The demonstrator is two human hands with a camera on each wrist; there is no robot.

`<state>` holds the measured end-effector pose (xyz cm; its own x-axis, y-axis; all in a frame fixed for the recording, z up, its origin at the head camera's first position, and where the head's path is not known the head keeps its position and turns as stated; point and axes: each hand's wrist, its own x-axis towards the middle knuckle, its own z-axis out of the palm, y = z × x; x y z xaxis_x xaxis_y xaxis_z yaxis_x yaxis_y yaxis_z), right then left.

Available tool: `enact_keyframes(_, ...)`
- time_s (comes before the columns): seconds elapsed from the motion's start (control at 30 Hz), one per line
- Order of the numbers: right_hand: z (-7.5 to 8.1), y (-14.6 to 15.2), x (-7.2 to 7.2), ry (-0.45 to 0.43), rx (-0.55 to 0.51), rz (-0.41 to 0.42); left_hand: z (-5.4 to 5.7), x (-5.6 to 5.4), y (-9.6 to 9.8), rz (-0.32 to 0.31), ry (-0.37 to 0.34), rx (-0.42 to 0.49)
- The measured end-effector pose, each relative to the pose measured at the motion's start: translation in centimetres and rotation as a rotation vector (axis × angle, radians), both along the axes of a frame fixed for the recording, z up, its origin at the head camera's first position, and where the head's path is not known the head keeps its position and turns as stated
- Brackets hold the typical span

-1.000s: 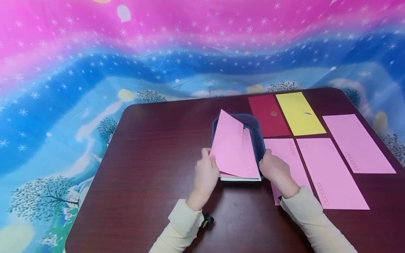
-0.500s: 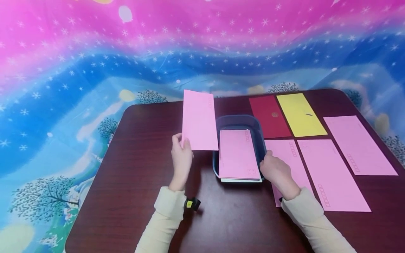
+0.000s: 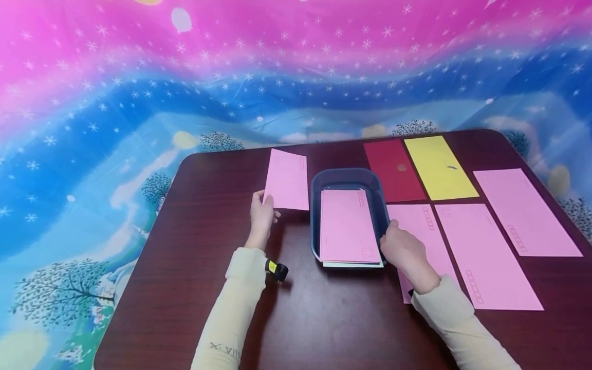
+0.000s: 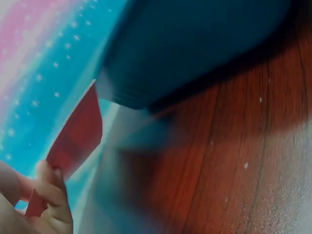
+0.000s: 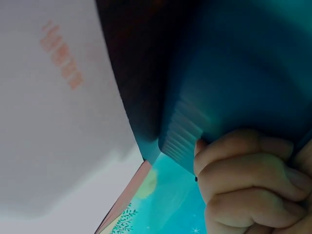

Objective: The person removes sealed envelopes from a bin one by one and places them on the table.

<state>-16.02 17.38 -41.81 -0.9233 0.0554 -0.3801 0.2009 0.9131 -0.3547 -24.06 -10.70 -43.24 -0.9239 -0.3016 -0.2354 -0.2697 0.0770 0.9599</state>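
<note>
My left hand (image 3: pixel 261 218) pinches a pink envelope (image 3: pixel 288 180) by its lower left edge, over the table left of the dark blue plastic bin. In the left wrist view, thumb and fingers of that hand (image 4: pixel 51 197) close on the envelope (image 4: pixel 80 131), which looks dark red there. The bin (image 3: pixel 316 226) holds a stack of envelopes, a pink one (image 3: pixel 346 226) on top and a pale green edge below. With curled fingers, my right hand (image 3: pixel 406 252) grips the bin's right side. The right wrist view shows those fingers (image 5: pixel 243 178) against the bin's ribbed wall (image 5: pixel 234 78).
Right of the bin lie a dark red envelope (image 3: pixel 393 172), a yellow one (image 3: pixel 441 167) and three pink ones, the nearest (image 3: pixel 416 226) partly under my right arm. A patterned cloth (image 3: pixel 296 61) hangs behind the brown table (image 3: pixel 208 205).
My left hand has lifted the pink envelope off the stack, carried it left out of the bin, then lowered it toward the table. The right hand stays on the bin.
</note>
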Motion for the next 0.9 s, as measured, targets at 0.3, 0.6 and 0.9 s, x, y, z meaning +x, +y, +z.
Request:
enact_keyframes(0.3, -0.1, 0.0, -0.1, -0.011, 0.006, -0.003, -1.4, -1.2, 0.3, -0.083, -0.094, 0.072)
enact_keyframes(0.6, 0.1, 0.0, 0.0, -0.003, 0.008, 0.002, -2.8, -1.6, 1.0, -0.134, -0.089, -0.368)
enact_keyframes(0.9, 0.0, -0.1, 0.0, -0.009, 0.009, 0.005, -3.4, -1.7, 1.2, -0.122, -0.101, -0.678)
